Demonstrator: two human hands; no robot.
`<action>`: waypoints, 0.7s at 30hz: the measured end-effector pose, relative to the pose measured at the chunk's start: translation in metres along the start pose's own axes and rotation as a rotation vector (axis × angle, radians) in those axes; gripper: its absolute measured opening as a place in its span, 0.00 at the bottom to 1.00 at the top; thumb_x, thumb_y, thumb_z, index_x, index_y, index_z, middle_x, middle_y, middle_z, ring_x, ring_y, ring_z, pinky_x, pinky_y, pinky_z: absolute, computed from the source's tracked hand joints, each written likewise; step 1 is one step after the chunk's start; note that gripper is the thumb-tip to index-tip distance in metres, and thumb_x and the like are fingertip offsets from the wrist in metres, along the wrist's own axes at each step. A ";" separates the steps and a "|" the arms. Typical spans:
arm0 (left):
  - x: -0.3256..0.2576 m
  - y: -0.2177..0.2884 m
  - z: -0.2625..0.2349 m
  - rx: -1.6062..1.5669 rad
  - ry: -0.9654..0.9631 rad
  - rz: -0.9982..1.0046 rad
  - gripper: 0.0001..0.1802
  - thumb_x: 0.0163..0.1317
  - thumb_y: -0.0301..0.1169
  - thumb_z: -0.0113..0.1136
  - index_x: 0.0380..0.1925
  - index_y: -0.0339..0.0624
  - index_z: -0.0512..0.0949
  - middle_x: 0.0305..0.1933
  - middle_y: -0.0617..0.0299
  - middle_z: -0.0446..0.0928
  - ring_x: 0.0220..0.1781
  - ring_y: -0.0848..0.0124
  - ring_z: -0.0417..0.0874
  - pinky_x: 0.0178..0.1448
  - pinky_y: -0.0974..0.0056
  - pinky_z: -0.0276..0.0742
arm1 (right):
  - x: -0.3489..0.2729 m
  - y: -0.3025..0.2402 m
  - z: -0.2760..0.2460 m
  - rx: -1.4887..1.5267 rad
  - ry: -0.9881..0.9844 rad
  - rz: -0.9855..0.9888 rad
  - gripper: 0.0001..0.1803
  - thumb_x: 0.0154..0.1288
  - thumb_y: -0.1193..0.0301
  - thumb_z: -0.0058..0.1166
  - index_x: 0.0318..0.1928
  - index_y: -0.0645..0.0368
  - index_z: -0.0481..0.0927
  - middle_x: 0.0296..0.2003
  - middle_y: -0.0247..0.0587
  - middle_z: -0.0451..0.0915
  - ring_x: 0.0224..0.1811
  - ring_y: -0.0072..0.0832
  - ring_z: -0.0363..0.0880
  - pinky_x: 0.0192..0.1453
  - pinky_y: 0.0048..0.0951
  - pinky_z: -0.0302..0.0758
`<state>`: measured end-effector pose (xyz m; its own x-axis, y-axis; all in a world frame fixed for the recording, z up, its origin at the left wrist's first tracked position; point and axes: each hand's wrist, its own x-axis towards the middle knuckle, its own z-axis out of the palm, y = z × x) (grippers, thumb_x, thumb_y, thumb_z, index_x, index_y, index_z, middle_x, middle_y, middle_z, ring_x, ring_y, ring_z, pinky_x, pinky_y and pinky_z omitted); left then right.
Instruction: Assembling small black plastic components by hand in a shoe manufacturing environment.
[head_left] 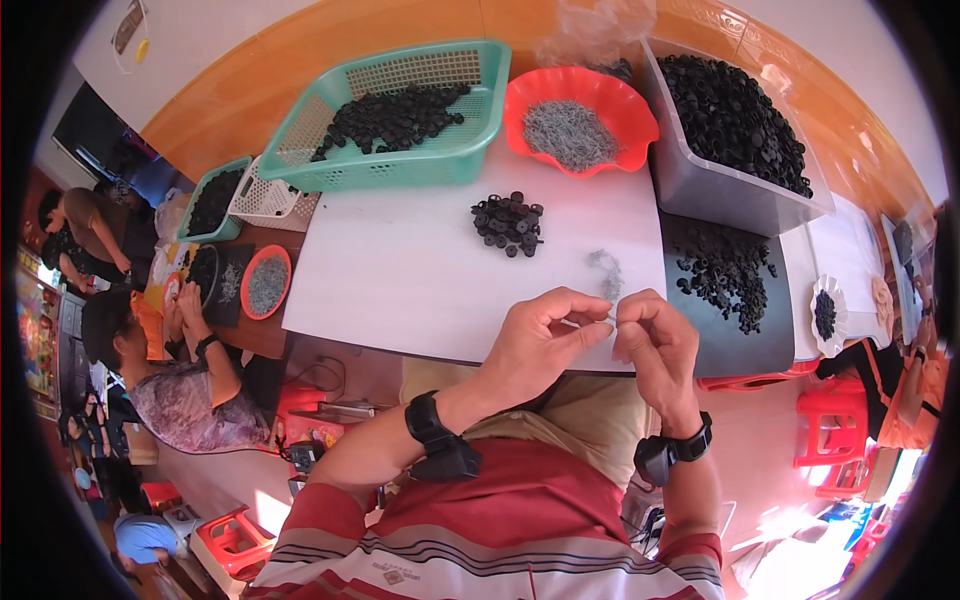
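Over the table's near edge, my left hand (560, 328) and my right hand (657, 338) meet with their fingertips almost touching. Each is closed in a pinch. A thin, pale bit shows between the fingertips, too small to make out. Just beyond my fingers lies a little heap of thin grey pieces (606, 266) on the white tabletop (400, 270). Farther off and to the left sits a pile of small round black parts (508, 224), some with short stems.
At the back stand a green basket (400, 172) of black parts, a red scalloped bowl (640, 128) of grey pieces and a grey bin (720, 190) heaped with black parts. More loose black parts (725, 280) lie right. A person (185, 390) works at the left.
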<state>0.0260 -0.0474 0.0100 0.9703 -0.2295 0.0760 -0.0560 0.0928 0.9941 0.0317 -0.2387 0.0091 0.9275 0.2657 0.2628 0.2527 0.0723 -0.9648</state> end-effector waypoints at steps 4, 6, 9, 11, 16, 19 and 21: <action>-0.007 -0.004 0.003 -0.108 -0.004 -0.001 0.12 0.71 0.24 0.66 0.51 0.32 0.83 0.46 0.59 0.85 0.51 0.75 0.85 0.56 0.67 0.84 | -0.005 0.006 0.002 0.142 -0.025 0.000 0.03 0.78 0.77 0.53 0.45 0.65 0.78 0.41 0.35 0.78 0.30 0.16 0.74 0.36 0.20 0.78; -0.008 -0.003 0.002 -0.086 -0.012 -0.021 0.10 0.71 0.24 0.65 0.49 0.31 0.83 0.45 0.59 0.85 0.48 0.75 0.85 0.54 0.67 0.85 | -0.006 0.008 0.004 0.187 -0.034 0.012 0.03 0.78 0.77 0.53 0.45 0.65 0.78 0.42 0.35 0.77 0.30 0.16 0.74 0.36 0.20 0.79; -0.011 0.002 0.003 -0.206 -0.048 -0.031 0.09 0.71 0.25 0.65 0.47 0.31 0.82 0.44 0.58 0.85 0.45 0.75 0.86 0.53 0.67 0.85 | -0.007 0.012 0.011 0.283 -0.027 -0.007 0.04 0.78 0.77 0.53 0.45 0.65 0.78 0.42 0.35 0.76 0.30 0.15 0.74 0.37 0.21 0.81; -0.014 0.002 0.002 -0.146 -0.021 -0.033 0.08 0.71 0.24 0.65 0.46 0.31 0.83 0.44 0.59 0.85 0.44 0.76 0.86 0.52 0.67 0.85 | -0.007 0.013 0.013 0.272 -0.030 -0.012 0.04 0.78 0.76 0.54 0.46 0.66 0.79 0.43 0.36 0.76 0.31 0.16 0.76 0.37 0.22 0.82; -0.017 0.005 -0.005 0.179 0.051 0.036 0.06 0.70 0.24 0.66 0.43 0.32 0.83 0.42 0.61 0.86 0.43 0.78 0.85 0.49 0.69 0.84 | -0.005 0.010 0.018 0.119 0.001 -0.021 0.05 0.77 0.77 0.55 0.46 0.66 0.80 0.44 0.37 0.75 0.32 0.17 0.76 0.35 0.21 0.81; -0.016 0.005 -0.011 0.249 0.069 0.111 0.07 0.67 0.24 0.68 0.43 0.33 0.84 0.41 0.61 0.86 0.41 0.77 0.86 0.46 0.69 0.83 | -0.005 0.011 0.017 0.008 -0.003 -0.052 0.04 0.77 0.78 0.54 0.45 0.67 0.80 0.44 0.38 0.75 0.31 0.17 0.75 0.34 0.20 0.79; -0.010 0.009 -0.021 0.529 0.127 0.270 0.10 0.62 0.24 0.71 0.43 0.34 0.84 0.40 0.56 0.85 0.39 0.68 0.88 0.44 0.66 0.83 | -0.004 0.012 0.016 -0.045 0.003 -0.061 0.04 0.77 0.78 0.54 0.45 0.67 0.80 0.44 0.38 0.75 0.32 0.18 0.77 0.34 0.20 0.79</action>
<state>0.0208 -0.0239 0.0164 0.9241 -0.1442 0.3538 -0.3820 -0.3701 0.8468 0.0263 -0.2235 -0.0035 0.9110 0.2589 0.3211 0.3206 0.0453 -0.9461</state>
